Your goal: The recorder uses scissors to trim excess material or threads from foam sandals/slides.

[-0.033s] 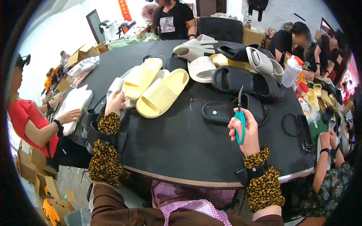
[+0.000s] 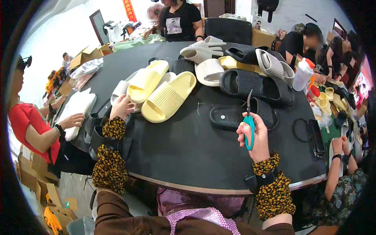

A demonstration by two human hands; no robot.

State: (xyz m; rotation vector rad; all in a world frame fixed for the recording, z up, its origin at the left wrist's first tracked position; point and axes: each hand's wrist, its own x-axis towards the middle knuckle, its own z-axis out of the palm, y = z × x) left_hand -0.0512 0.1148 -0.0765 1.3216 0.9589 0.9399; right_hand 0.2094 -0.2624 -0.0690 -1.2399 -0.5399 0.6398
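The right hand [image 2: 256,135] grips teal scissors [image 2: 249,125], blades pointing to twelve o'clock. Just beyond them a black slipper [image 2: 235,115] lies crosswise on the worktop [image 2: 188,156]. At ten o'clock, the left hand [image 2: 121,107] rests fingers on a yellow slipper [image 2: 166,98].

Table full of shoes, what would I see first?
Probably the yellow slippers lying on the black table, just past the left hand. Next, the teal scissors held upright in the right hand, with black slippers behind them.
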